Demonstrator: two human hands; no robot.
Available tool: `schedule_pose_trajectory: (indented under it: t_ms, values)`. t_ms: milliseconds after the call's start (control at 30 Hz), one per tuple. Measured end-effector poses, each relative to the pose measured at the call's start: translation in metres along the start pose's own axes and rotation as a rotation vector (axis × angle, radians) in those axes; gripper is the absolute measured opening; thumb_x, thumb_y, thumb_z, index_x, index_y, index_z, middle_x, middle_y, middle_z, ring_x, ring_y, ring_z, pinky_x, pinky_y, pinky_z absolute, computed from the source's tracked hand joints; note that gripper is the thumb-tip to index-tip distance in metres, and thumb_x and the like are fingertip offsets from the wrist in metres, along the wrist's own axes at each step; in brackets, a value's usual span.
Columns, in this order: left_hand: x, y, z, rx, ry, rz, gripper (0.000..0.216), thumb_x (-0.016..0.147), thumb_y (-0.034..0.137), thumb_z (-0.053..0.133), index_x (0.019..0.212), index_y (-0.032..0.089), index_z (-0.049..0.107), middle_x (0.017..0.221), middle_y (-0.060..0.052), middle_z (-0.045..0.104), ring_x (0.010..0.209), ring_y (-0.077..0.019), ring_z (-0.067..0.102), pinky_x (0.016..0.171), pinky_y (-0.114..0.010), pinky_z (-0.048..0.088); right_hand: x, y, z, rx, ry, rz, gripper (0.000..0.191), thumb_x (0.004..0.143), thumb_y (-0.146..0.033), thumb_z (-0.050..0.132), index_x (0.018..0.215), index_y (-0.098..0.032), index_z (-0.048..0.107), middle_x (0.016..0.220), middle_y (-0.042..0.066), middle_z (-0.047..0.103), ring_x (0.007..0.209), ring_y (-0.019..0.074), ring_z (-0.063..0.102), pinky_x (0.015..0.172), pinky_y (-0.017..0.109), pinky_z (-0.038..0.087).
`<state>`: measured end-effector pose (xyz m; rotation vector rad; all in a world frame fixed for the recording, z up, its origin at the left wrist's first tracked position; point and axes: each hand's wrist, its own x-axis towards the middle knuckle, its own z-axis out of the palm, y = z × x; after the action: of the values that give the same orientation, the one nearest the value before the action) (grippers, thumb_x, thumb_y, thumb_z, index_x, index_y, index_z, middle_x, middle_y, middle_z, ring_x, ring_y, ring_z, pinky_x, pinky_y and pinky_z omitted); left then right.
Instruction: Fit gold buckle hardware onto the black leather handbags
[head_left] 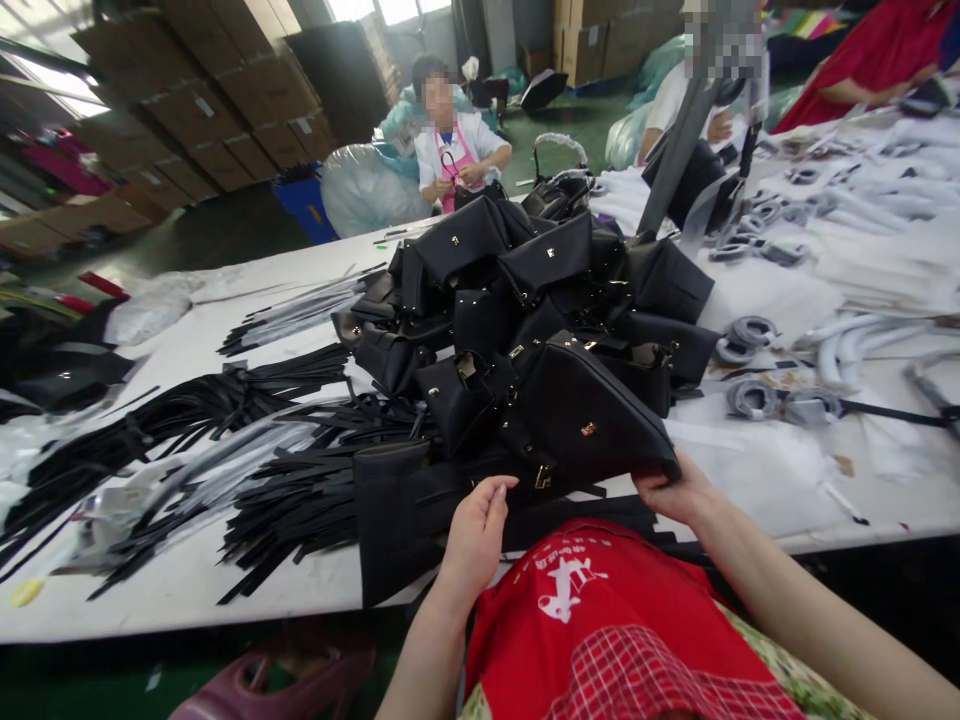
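Observation:
A black handbag (600, 415) with a gold clasp lies tilted at the front of a heap of similar black bags (461, 240). My right hand (671, 490) grips its lower right corner, fingers tucked underneath and partly hidden. My left hand (480, 525) is closed, thumb and forefinger pressed together beside the bag's lower left side, near a small gold buckle (543, 476). What those fingers pinch is hard to make out. Left of that hand, a flat black leather piece (394, 520) hangs slightly over the table edge.
Bundles of black straps (292, 500) cover the white table (187, 615) to the left. Wrapped coiled straps (750, 400) and white padding lie right. A grey metal post (679, 150) rises behind the heap. Across the table, a person in a pink apron (469, 150) handles a strap. A stool (277, 685) stands below.

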<state>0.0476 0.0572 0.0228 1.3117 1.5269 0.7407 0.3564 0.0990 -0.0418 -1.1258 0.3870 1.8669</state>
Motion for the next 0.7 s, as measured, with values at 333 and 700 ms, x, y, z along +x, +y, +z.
schedule_pose_trajectory:
  t_ms: [333,700]
  values:
    - [0.008,0.005,0.004,0.156,-0.018,0.037,0.028,0.092,0.032,0.046,0.100,0.020,0.070,0.087,-0.004,0.072,0.078,-0.0183,0.064,0.073,-0.029,0.047,0.004,-0.002,-0.013,0.147,-0.028,0.043,0.023,0.074,-0.003,0.046,0.065,-0.022,0.036,0.046,-0.007,0.041,0.036,0.0071,0.040,0.031,0.012,0.025]
    - [0.023,-0.054,0.017,0.265,-0.091,-0.111,0.027,0.091,0.025,0.046,0.098,0.018,0.071,0.098,-0.006,0.073,0.093,-0.0187,0.065,0.087,-0.029,0.047,0.032,-0.030,-0.029,0.184,0.001,0.006,0.022,0.075,-0.004,0.038,0.065,-0.022,0.030,0.047,-0.007,0.037,0.033,0.0090,0.038,0.029,0.015,0.022]
